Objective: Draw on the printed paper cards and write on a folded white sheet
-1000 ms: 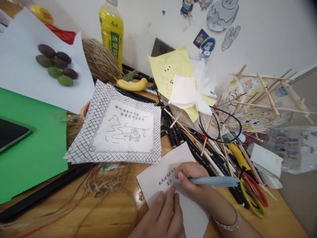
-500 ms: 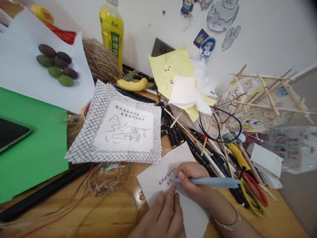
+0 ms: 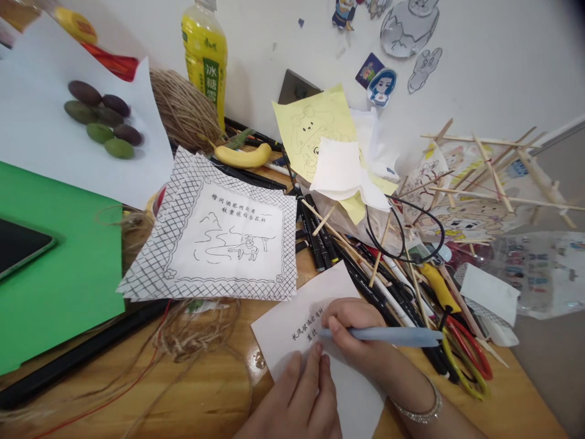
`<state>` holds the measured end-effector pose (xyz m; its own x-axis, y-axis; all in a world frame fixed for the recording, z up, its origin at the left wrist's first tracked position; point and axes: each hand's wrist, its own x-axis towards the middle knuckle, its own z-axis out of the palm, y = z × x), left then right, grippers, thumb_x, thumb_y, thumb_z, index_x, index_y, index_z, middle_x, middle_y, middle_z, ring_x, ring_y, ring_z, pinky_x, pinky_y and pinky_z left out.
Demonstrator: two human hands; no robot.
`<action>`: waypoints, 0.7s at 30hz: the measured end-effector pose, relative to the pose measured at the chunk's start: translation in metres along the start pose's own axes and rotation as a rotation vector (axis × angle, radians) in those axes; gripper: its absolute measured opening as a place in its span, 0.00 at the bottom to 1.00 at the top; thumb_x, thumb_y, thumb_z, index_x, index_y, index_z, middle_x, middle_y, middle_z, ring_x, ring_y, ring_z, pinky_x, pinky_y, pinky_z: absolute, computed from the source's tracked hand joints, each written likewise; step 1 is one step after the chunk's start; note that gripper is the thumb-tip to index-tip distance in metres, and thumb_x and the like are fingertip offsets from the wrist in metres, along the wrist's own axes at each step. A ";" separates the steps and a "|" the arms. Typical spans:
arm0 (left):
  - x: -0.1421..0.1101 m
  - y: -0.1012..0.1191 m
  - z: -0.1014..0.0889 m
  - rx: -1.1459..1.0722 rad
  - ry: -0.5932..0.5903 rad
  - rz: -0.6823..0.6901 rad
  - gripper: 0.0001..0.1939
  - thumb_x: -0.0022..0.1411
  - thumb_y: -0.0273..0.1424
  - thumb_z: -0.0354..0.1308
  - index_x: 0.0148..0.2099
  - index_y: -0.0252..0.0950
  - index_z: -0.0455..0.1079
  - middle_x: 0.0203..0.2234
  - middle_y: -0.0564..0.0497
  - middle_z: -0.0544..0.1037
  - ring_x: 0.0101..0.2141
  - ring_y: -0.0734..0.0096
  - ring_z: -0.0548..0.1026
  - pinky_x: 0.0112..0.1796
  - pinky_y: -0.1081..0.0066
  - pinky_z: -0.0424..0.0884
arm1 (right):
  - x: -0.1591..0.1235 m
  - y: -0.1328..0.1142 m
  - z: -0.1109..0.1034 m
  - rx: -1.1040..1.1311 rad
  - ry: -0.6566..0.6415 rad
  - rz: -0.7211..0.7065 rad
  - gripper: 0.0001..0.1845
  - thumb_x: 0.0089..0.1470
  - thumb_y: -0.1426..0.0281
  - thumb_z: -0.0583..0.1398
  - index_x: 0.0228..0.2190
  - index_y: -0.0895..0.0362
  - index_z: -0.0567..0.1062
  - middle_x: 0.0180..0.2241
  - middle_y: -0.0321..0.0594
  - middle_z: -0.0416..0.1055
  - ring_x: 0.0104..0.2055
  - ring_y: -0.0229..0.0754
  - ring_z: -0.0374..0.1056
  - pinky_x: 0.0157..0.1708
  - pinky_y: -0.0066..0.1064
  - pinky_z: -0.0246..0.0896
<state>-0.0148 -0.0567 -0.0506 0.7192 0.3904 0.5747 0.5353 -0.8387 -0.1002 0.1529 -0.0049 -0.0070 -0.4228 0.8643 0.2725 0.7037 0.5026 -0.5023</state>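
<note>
My right hand (image 3: 354, 332) is closed around a pale blue pen (image 3: 388, 335), with the pen tip resting on a small white sheet (image 3: 292, 323) that carries two short lines of handwritten characters. My left hand (image 3: 297, 396) lies flat on the lower part of that sheet, fingers stretched out and together, pinning it to the wooden desk (image 3: 205, 390). A silver bracelet (image 3: 423, 411) circles my right wrist.
A drawing with a crosshatched border (image 3: 219, 238) lies just beyond the sheet. Black markers and wooden sticks (image 3: 361, 256) pile up to the right, with scissors (image 3: 466, 360). A green sheet (image 3: 55, 274) with a phone (image 3: 18, 244), twine (image 3: 183, 110), a banana (image 3: 242, 157) and a yellow bottle (image 3: 205, 58) stand behind.
</note>
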 end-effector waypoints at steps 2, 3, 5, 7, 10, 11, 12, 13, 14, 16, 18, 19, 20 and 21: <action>0.000 0.000 0.000 -0.004 0.019 -0.007 0.10 0.68 0.31 0.49 0.41 0.37 0.71 0.42 0.51 0.78 0.43 0.63 0.74 0.46 0.61 0.61 | -0.001 0.000 0.000 -0.004 0.008 0.007 0.17 0.55 0.75 0.49 0.16 0.55 0.64 0.16 0.35 0.65 0.19 0.36 0.62 0.23 0.27 0.62; 0.001 0.000 0.000 -0.007 0.022 -0.009 0.10 0.68 0.31 0.49 0.40 0.37 0.71 0.42 0.51 0.78 0.42 0.63 0.74 0.46 0.61 0.61 | -0.001 0.000 0.000 -0.007 0.010 0.009 0.17 0.55 0.75 0.49 0.16 0.55 0.64 0.16 0.35 0.65 0.19 0.36 0.63 0.23 0.27 0.62; 0.001 0.000 0.000 -0.010 0.026 -0.011 0.09 0.68 0.32 0.50 0.39 0.37 0.71 0.41 0.51 0.78 0.42 0.63 0.74 0.46 0.61 0.61 | -0.001 0.000 0.000 -0.017 0.009 0.017 0.17 0.54 0.75 0.49 0.16 0.55 0.64 0.16 0.35 0.65 0.20 0.37 0.63 0.23 0.27 0.62; 0.000 0.000 0.000 -0.014 0.026 -0.014 0.08 0.68 0.32 0.50 0.39 0.38 0.70 0.41 0.51 0.78 0.42 0.63 0.74 0.46 0.61 0.61 | -0.001 0.000 0.000 -0.031 -0.009 0.036 0.16 0.54 0.74 0.50 0.17 0.55 0.65 0.16 0.35 0.66 0.20 0.37 0.63 0.24 0.28 0.62; -0.001 0.000 0.001 -0.006 0.002 -0.002 0.07 0.66 0.34 0.53 0.40 0.38 0.71 0.42 0.51 0.78 0.43 0.62 0.73 0.46 0.61 0.60 | -0.001 0.000 -0.001 -0.040 -0.004 0.048 0.17 0.55 0.74 0.49 0.17 0.55 0.66 0.16 0.35 0.67 0.20 0.37 0.64 0.24 0.28 0.62; -0.001 0.001 0.001 0.001 -0.008 0.003 0.07 0.66 0.34 0.54 0.41 0.38 0.71 0.43 0.50 0.77 0.44 0.62 0.73 0.47 0.61 0.60 | -0.002 0.001 -0.002 -0.044 0.002 0.047 0.17 0.55 0.74 0.49 0.18 0.55 0.67 0.17 0.36 0.67 0.20 0.37 0.64 0.24 0.28 0.62; -0.002 0.001 0.001 0.007 -0.013 0.008 0.08 0.65 0.35 0.54 0.42 0.38 0.71 0.43 0.50 0.77 0.44 0.62 0.73 0.47 0.61 0.60 | -0.002 0.002 -0.002 -0.048 0.007 0.048 0.17 0.55 0.74 0.49 0.18 0.56 0.67 0.17 0.36 0.68 0.20 0.38 0.65 0.24 0.28 0.62; -0.002 0.001 0.001 0.009 -0.014 0.010 0.08 0.65 0.35 0.54 0.42 0.38 0.71 0.44 0.50 0.77 0.45 0.62 0.73 0.47 0.61 0.60 | -0.002 0.002 -0.003 -0.053 0.012 0.050 0.16 0.55 0.74 0.49 0.18 0.56 0.67 0.17 0.36 0.68 0.20 0.38 0.65 0.24 0.28 0.62; -0.002 0.001 0.001 0.007 -0.010 0.009 0.08 0.66 0.35 0.54 0.42 0.38 0.71 0.44 0.50 0.77 0.45 0.62 0.73 0.47 0.61 0.60 | -0.002 0.003 -0.004 -0.059 0.015 0.056 0.16 0.55 0.73 0.49 0.18 0.56 0.68 0.17 0.36 0.69 0.21 0.38 0.66 0.24 0.28 0.63; -0.002 0.001 0.001 -0.001 0.003 -0.002 0.08 0.67 0.34 0.52 0.42 0.37 0.71 0.43 0.50 0.78 0.44 0.62 0.73 0.47 0.61 0.61 | -0.003 0.004 -0.004 -0.075 0.017 0.071 0.16 0.56 0.73 0.50 0.19 0.56 0.68 0.18 0.36 0.69 0.21 0.38 0.66 0.24 0.28 0.63; -0.001 0.000 0.002 -0.009 0.015 -0.006 0.08 0.67 0.32 0.51 0.41 0.36 0.71 0.42 0.50 0.78 0.43 0.61 0.73 0.46 0.61 0.62 | -0.003 0.004 -0.004 -0.093 0.016 0.069 0.16 0.55 0.73 0.50 0.19 0.56 0.69 0.18 0.37 0.70 0.21 0.39 0.66 0.24 0.28 0.63; -0.001 0.000 0.002 -0.011 0.024 -0.003 0.09 0.67 0.31 0.50 0.40 0.36 0.71 0.42 0.50 0.78 0.43 0.61 0.74 0.46 0.61 0.62 | -0.003 0.004 -0.004 -0.099 0.016 0.059 0.16 0.55 0.73 0.49 0.18 0.56 0.68 0.17 0.37 0.69 0.21 0.39 0.66 0.24 0.28 0.63; -0.001 0.000 0.002 -0.013 0.035 0.002 0.09 0.67 0.31 0.50 0.40 0.36 0.71 0.41 0.50 0.78 0.43 0.62 0.74 0.46 0.61 0.61 | -0.002 0.004 -0.003 -0.099 0.018 0.045 0.17 0.56 0.73 0.49 0.18 0.55 0.68 0.17 0.37 0.69 0.20 0.39 0.65 0.23 0.29 0.62; -0.001 0.000 0.003 -0.016 0.046 0.006 0.09 0.67 0.31 0.50 0.40 0.36 0.71 0.41 0.50 0.79 0.42 0.62 0.74 0.46 0.61 0.61 | -0.002 0.003 -0.003 -0.096 0.021 0.033 0.17 0.56 0.73 0.49 0.17 0.55 0.67 0.16 0.37 0.68 0.19 0.39 0.64 0.23 0.29 0.62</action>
<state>-0.0143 -0.0556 -0.0531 0.7011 0.3677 0.6110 0.5236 -0.8471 -0.0910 0.1579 -0.0048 -0.0069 -0.3866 0.8803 0.2749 0.7689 0.4722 -0.4310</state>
